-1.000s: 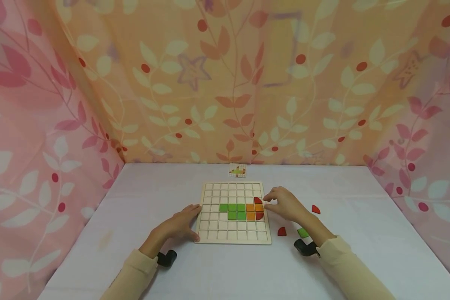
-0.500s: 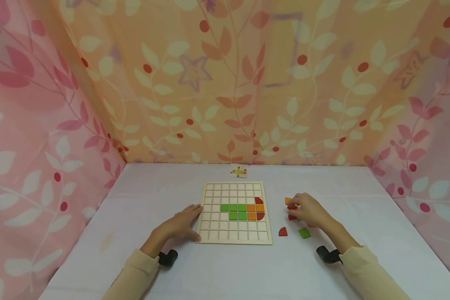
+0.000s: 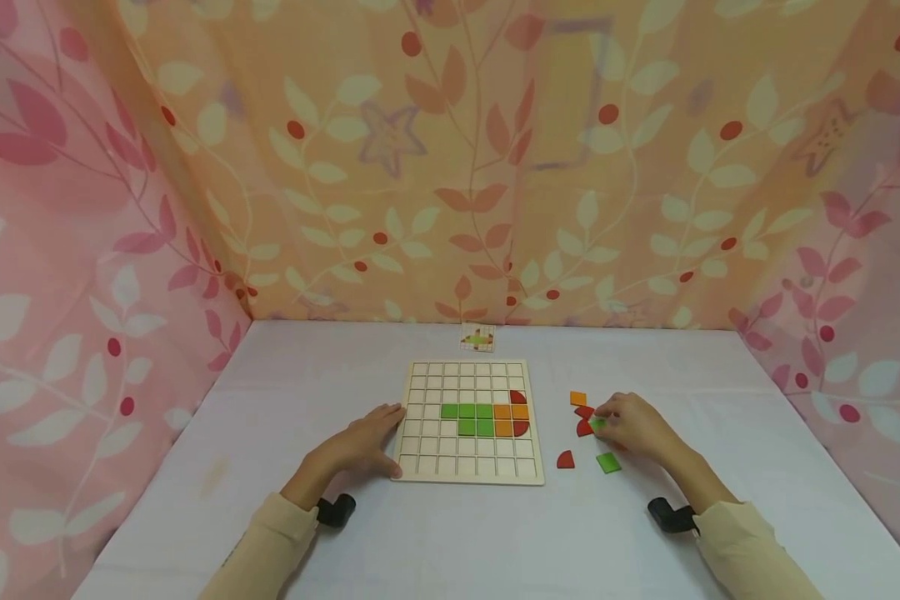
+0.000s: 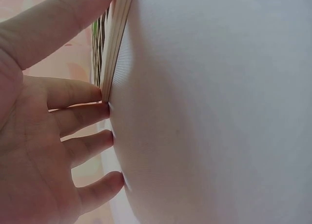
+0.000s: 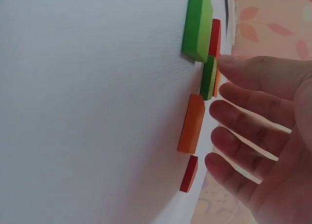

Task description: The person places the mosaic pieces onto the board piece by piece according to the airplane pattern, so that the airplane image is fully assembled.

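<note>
A wooden grid board (image 3: 427,467) holds green and orange square tiles and two red quarter-round tiles. My left hand (image 3: 360,442) rests at the board's left edge, its thumb and fingers spread; in the left wrist view the fingertips (image 4: 100,94) touch the board's side and the tabletop. To the right of the board, my right hand (image 3: 636,425) reaches down over a loose green tile (image 3: 597,425). In the right wrist view its thumb is beside that green tile (image 5: 208,77), the other fingers nearly straight. Whether the thumb touches the tile I cannot tell.
Near the right hand lie red quarter-round tiles (image 3: 566,460), another green tile (image 3: 608,462) and an orange tile (image 3: 578,398). The right wrist view shows another orange tile (image 5: 191,124) and a red one (image 5: 189,174). A pattern card (image 3: 477,337) lies behind the board.
My right hand has moved from the board's right edge to the loose tiles, then slightly farther right, uncovering the orange and red ones. The left hand stays at the board.
</note>
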{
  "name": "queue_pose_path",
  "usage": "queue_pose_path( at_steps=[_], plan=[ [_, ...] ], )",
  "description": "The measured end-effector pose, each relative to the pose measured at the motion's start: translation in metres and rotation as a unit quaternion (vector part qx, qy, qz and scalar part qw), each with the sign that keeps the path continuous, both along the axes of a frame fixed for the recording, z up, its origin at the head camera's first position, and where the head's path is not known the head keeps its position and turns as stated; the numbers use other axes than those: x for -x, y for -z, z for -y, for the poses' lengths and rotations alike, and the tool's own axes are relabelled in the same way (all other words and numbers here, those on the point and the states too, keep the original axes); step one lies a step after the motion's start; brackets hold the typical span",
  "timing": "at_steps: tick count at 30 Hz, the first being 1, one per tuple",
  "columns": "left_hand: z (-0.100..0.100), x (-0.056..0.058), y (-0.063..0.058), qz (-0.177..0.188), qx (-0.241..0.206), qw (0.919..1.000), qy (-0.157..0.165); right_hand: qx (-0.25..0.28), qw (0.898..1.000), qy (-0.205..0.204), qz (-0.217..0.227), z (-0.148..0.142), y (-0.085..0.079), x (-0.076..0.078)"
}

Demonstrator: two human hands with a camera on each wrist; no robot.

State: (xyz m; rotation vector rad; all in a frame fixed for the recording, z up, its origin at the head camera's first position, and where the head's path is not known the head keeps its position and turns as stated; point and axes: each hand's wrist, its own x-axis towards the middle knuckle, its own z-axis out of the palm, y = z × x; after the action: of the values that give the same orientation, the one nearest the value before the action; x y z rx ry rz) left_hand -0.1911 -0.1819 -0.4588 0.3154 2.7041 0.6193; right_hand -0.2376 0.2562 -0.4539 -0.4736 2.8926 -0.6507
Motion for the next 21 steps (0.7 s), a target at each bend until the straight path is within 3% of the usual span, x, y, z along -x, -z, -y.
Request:
queue_pose_path(
  at_steps=[6,15,21],
  plan=[
    [0.0004,0.0011,-0.0006,-0.004,0.001,1.0000,0.003,-0.015,1.000,-0.001,0.016,-0.0014,0.0022,-0.0002],
    [-0.0022,0.0000,-0.0002,0.003,-0.004,1.0000,-0.003,-0.042,0.999,-0.022,-0.017,0.0022,0.0054,-0.0003],
    [-0.0026,0.0003,-0.0010,0.007,-0.004,0.9999,-0.008,-0.048,0.998,-0.031,-0.013,0.0035,0.0016,0.0010]
  ],
)
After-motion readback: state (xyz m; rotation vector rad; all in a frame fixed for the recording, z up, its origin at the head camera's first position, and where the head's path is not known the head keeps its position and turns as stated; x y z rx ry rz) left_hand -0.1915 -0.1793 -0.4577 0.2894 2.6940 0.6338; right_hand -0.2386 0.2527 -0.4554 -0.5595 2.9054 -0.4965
